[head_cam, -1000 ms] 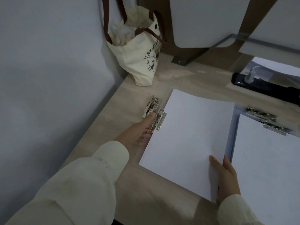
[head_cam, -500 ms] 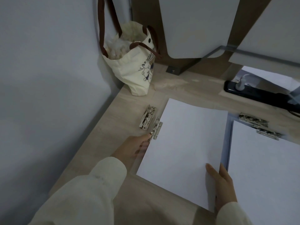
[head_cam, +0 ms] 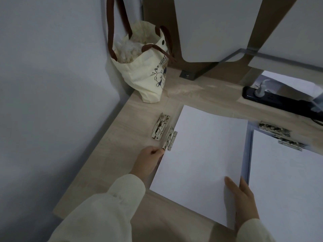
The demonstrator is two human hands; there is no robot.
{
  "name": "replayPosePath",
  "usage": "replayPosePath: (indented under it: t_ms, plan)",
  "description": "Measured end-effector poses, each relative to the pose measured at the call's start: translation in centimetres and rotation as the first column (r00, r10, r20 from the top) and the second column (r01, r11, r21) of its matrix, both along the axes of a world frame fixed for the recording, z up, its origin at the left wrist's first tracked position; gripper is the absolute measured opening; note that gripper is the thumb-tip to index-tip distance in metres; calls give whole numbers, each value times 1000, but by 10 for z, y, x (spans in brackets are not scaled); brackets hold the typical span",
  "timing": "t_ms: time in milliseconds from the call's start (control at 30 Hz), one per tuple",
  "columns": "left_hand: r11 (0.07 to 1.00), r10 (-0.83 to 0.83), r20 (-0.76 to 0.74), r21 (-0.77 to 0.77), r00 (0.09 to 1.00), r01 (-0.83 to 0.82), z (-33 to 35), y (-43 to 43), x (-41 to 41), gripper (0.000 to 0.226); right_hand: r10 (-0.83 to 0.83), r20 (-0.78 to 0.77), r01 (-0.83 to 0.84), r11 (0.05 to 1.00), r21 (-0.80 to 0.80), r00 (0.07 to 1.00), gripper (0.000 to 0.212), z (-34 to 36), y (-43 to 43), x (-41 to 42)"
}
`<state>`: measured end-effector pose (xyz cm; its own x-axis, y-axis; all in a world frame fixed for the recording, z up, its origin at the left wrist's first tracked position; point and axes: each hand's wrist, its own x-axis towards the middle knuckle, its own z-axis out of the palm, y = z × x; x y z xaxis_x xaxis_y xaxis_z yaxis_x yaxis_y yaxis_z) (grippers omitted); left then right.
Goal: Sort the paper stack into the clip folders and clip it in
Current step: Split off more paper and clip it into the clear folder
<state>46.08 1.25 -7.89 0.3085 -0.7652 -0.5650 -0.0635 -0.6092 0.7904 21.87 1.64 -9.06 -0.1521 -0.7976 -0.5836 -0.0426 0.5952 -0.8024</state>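
A white paper stack (head_cam: 201, 154) lies tilted on the wooden desk (head_cam: 122, 137). My right hand (head_cam: 242, 199) grips its near right corner, thumb on top. My left hand (head_cam: 148, 162) sits at the stack's left edge, fingers curled at the lower end of a metal clip (head_cam: 169, 138) that borders the paper. A second metal clip (head_cam: 160, 126) lies just left of it. To the right, a blue-edged clip folder (head_cam: 248, 154) holds more white paper (head_cam: 286, 189) below its own metal clips (head_cam: 281, 135).
A cream tote bag (head_cam: 146, 70) with brown handles stands in the desk's back left corner against the wall. A black power strip (head_cam: 279, 100) with a plug lies at the back right. White panels on brown supports rise behind the desk.
My left hand has drawn back from the upper part of the clip to its lower end, fingers now curled. My right hand keeps its hold on the stack's corner. The camera has tilted.
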Motion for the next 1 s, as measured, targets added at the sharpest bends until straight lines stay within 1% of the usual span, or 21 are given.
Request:
replayPosePath:
  t_ms: [100, 167, 200, 300, 367, 400, 467, 500, 567, 600, 633, 700, 733, 800, 867, 900, 933, 967, 1000]
  plan:
    - [1000, 18, 32, 16, 999, -19, -3, -1, 0, 27, 16, -47, -16, 1000, -13, 999, 20, 2, 0, 2]
    - [1000, 19, 74, 19, 997, -20, -4, -1, -3, 29, 52, -138, -58, 998, -37, 989, 27, 7, -2, 5]
    - [1000, 13, 109, 21, 994, -15, -4, 0, -5, 31, 72, -205, -83, 996, -45, 976, 35, 10, -3, 7]
    - [1000, -6, 195, 20, 981, 2, -6, 2, -7, 30, 145, -392, -168, 985, -26, 909, 68, 21, -7, 15]
    - [1000, -14, 179, 10, 984, 13, -8, 2, -5, 28, 214, -545, -255, 967, 0, 811, 84, 24, -8, 19]
    - [1000, -12, 151, 6, 988, 12, -8, 2, -4, 28, 247, -631, -313, 950, 7, 735, 84, 24, -8, 19]
    - [1000, 23, 55, -1, 998, -23, -4, 2, -3, 25, 324, -754, -455, 890, 38, 571, 70, 19, -6, 16]
    - [999, 43, 5, 4, 999, -43, 0, 2, -3, 24, 384, -780, -529, 845, 80, 495, 65, 17, -6, 15]
    - [998, 66, -83, 14, 994, -65, 8, 3, -4, 25, 486, -794, -640, 750, 166, 364, 62, 14, -4, 11]
    - [998, 68, -114, 6, 991, -67, 13, 3, -4, 25, 510, -794, -662, 725, 190, 331, 61, 15, -4, 10]
    - [998, 55, -131, -12, 990, -57, 20, 3, -5, 23, 524, -787, -675, 712, 196, 325, 61, 17, -5, 9]
    - [999, -1, -122, -54, 993, -5, 40, 3, -6, 16, 564, -741, -684, 702, 198, 365, 61, 23, -7, 10]
    - [997, -34, -110, -72, 993, 26, 52, 2, -8, 14, 586, -697, -677, 710, 194, 414, 60, 28, -9, 10]
    - [989, -96, -131, -121, 987, 80, 75, 1, -12, 15, 602, -582, -654, 741, 152, 547, 59, 39, -14, 10]
    - [976, -153, -197, -183, 968, 117, 98, 1, -24, 14, 589, -403, -608, 788, 95, 701, 55, 60, -17, 6]
    - [969, -176, -223, -210, 959, 130, 108, 1, -33, 14, 573, -277, -579, 812, 68, 771, 54, 74, -17, 4]
    - [962, -199, -242, -232, 950, 143, 118, 0, -42, 16, 548, -143, -548, 836, 43, 824, 54, 88, -17, 1]
    - [953, -229, -243, -254, 943, 166, 128, 0, -53, 19, 517, -29, -517, 856, 30, 855, 56, 100, -18, -4]
    - [942, -262, -226, -271, 938, 198, 136, -1, -65, 20, 488, 50, -490, 872, 20, 871, 59, 111, -19, -10]
